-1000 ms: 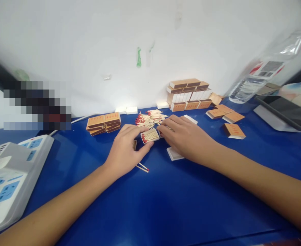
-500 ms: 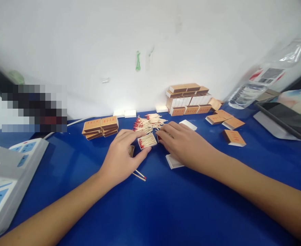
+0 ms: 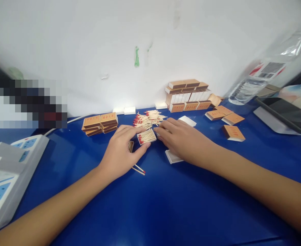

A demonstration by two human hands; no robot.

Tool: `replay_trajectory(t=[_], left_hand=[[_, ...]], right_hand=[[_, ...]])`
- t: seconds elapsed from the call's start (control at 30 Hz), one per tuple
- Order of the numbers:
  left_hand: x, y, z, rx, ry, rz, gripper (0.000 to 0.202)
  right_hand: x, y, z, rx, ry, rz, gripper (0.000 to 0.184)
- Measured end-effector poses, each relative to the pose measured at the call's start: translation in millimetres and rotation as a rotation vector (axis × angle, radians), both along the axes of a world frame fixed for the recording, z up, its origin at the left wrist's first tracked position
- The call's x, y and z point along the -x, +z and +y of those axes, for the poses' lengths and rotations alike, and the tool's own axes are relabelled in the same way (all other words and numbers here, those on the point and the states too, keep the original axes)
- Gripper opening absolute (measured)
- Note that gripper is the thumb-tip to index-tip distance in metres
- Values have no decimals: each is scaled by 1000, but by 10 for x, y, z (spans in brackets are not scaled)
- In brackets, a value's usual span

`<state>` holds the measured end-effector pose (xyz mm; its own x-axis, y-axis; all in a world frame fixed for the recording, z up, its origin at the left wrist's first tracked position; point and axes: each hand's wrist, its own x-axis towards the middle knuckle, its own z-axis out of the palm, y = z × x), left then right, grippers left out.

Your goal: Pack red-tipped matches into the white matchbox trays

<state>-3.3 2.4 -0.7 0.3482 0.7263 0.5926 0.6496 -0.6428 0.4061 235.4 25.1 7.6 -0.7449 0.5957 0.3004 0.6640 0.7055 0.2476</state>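
My left hand grips a small matchbox tray between thumb and fingers. The tray holds red-headed matches lying side by side. At its right end, my right hand has its fingers curled together and pointing down; whatever is between the fingertips is hidden. Just behind the tray lies a loose pile of matches. Partly covered by my left hand is another box, and a couple of stray matches lie below that hand. A white tray sticks out from under my right hand.
Orange matchboxes are stacked at left and against the wall. Several loose matchboxes lie to the right, near a water bottle and a phone. A power strip occupies the left side of the blue table.
The whole view has shifted slightly. A dark red bit under my right fingertips no longer shows. My left hand keeps its grip on the tray.
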Motion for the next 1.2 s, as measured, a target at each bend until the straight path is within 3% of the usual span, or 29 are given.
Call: replay_trajectory(t=[0.5,0.77,0.97,1.2], left_hand=[[-10,7,3,22,-22,-11,33],[0,-6,5,22,-31,-3,33],[-9,-7,4,-7,-33,-5,34],[-2,-25,16,-15,-28,-8,35]], right_hand=[[-20,10,-16,-108,27,21,25],[-12,9,-21,-51,14,14,28],[-6,35,-30,-93,4,17,27],[-21,-12,-15,-31,-55,31,38]])
